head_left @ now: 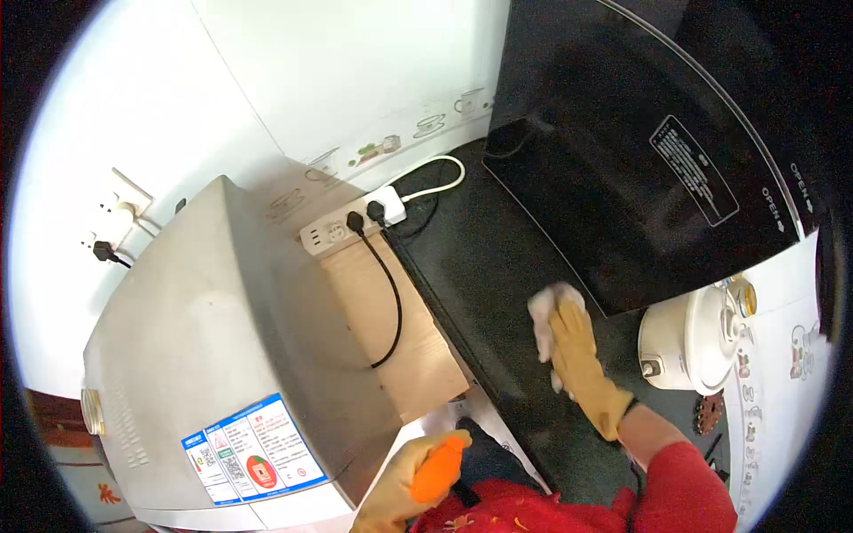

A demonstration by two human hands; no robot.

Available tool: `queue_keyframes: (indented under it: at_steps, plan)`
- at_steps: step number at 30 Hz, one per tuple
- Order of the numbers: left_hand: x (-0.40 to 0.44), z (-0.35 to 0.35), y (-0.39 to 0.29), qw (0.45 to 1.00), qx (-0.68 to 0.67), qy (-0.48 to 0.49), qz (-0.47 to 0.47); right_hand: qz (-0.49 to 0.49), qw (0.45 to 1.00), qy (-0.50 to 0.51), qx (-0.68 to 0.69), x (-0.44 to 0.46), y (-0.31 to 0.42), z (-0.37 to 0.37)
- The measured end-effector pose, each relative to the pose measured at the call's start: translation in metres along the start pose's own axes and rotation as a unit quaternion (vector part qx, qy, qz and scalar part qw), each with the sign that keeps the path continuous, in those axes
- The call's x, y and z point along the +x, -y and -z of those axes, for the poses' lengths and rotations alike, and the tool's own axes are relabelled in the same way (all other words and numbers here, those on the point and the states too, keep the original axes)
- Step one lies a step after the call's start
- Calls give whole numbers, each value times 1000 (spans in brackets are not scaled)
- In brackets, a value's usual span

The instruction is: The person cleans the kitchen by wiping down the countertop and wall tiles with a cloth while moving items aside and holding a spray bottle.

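Note:
My right hand, in a tan glove, presses a crumpled whitish cloth on the black countertop. The fingers are closed over the cloth and slightly blurred. It is close to the lower corner of a large black glossy panel. At the bottom of the view, my left hand, also gloved, is closed around an orange plastic object, which looks like the top of a spray bottle. Its lower part is hidden by the hand.
A white lidded pot-like cooker stands to the right on the counter. On the left is a big grey metal appliance with a label. A white power strip with plugs lies along the wall, its black cord crossing a brown board.

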State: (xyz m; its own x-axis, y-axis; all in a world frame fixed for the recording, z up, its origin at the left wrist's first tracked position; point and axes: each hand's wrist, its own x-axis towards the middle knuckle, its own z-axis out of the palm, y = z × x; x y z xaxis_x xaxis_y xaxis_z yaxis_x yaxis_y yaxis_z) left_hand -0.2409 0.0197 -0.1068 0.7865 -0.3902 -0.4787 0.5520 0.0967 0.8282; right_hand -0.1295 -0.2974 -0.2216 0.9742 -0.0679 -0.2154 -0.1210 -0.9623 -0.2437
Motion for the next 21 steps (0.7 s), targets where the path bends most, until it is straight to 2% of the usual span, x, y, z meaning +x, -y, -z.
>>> queue_keyframes:
  at_steps: [1,2,3,5,6,7,8,9,10,11,12,13,14,15,16,17,18,19,21]
  plan:
    - [2,5,7,999,19,33,-6,200,953,-228,-30,14,5,-1]
    - [4,9,11,997,40,67,-12,196,951,-234,-40,51,19,-2]
    - [-3,-2,4,1000,6,-3,-6,192,950,-240,-51,88,34,-2]
    - [-5,-5,1,1000,-4,-12,-11,213,939,-267,-34,160,68,-1]
    - [-6,-6,1,1000,-17,-19,-18,198,954,-223,-7,183,93,9]
    - [-7,-8,3,999,-20,-16,-26,112,955,-259,91,227,113,-21]
    - [-7,-8,7,999,-14,-19,-23,111,975,-192,-14,233,136,-13]
    - [-8,-7,12,999,-16,-18,-30,84,957,-276,25,237,152,-36]
    - [-13,-9,16,999,-22,-16,-35,80,953,-283,65,235,159,-40]
    - [-13,-19,10,985,110,-58,-120,57,979,-171,97,228,166,-35]
    - [-9,-17,13,985,106,-50,-126,32,990,-62,124,215,172,-18]
    - [-7,-9,18,997,33,-9,-67,-52,939,13,340,173,188,32]
    - [-8,-7,22,999,-36,31,-6,-6,928,23,371,153,186,28]
    - [-10,-14,14,999,-11,36,-31,39,914,36,403,134,184,24]
    - [-9,-19,9,999,-8,41,-30,206,948,-13,242,141,167,-30]
    - [-10,-23,5,998,-12,60,-31,202,949,-16,242,124,150,-47]
    - [-13,-26,3,996,-15,80,-31,326,918,-124,187,103,128,-60]
    - [-20,-33,4,997,21,35,-63,440,860,-228,123,78,106,-69]
    - [-24,-19,9,992,58,77,-75,441,877,-154,113,9,66,-61]
